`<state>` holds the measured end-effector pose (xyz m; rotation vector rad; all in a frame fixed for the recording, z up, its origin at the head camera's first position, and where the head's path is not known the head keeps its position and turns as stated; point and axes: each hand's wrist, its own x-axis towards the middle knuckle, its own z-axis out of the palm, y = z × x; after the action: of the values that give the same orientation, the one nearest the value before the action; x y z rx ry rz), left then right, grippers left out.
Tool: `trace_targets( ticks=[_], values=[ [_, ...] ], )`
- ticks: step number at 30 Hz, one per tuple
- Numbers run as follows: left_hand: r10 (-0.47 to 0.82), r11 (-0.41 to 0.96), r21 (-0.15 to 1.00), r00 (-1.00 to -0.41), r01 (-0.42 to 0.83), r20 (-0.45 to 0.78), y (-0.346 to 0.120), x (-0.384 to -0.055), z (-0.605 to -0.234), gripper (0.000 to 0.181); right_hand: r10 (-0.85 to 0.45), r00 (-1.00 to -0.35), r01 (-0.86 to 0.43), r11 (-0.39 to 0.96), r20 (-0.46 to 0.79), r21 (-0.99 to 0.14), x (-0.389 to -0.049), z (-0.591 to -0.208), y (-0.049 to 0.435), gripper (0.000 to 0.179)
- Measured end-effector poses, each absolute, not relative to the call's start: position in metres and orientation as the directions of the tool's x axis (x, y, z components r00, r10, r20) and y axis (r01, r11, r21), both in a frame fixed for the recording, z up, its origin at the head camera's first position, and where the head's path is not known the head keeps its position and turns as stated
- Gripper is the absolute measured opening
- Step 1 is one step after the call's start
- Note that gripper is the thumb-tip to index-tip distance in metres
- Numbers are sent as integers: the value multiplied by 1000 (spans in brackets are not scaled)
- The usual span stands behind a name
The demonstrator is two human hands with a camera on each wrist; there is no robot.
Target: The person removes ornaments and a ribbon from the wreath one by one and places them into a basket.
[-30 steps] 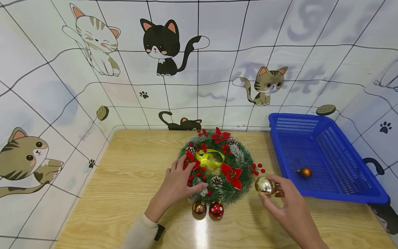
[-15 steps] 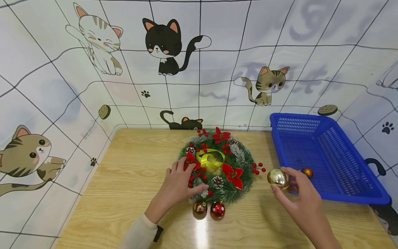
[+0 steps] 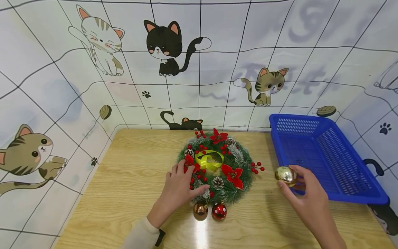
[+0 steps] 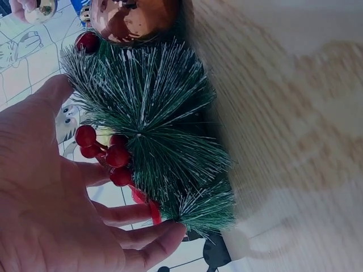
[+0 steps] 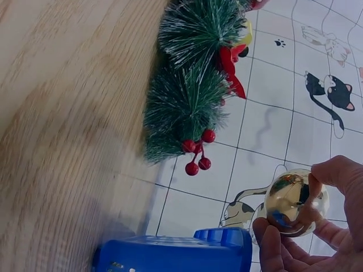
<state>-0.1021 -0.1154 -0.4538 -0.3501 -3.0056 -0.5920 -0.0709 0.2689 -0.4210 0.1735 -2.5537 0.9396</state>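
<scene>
A green Christmas wreath lies on the table, with red poinsettias, berries and pine cones. My left hand rests on its left side. The thumb and fingers are spread, and the fingertips touch the needles in the left wrist view. A copper bauble and a red bauble with white dots hang at the wreath's front edge. My right hand pinches a shiny gold bauble between thumb and fingers, above the table beside the basket. The right wrist view shows that gold bauble in the fingers.
A blue plastic basket stands at the right of the wooden table. A yellow ribbon lies in the wreath's middle. A berry sprig juts out on the wreath's right. Cat-print cloth covers the walls behind.
My right hand has moved right with the gold bauble, and now hides the orange bauble in the basket. The wreath has turned slightly under my left hand, its front baubles shifting a little right.
</scene>
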Motion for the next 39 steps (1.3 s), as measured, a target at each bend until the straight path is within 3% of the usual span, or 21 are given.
trace_targets(
  ticks=[39],
  values=[
    [171, 929, 302, -971, 215, 165, -105, -80, -449, 84, 163, -928, -80, 793, 336, -604, -79, -430, 300, 64]
  ],
)
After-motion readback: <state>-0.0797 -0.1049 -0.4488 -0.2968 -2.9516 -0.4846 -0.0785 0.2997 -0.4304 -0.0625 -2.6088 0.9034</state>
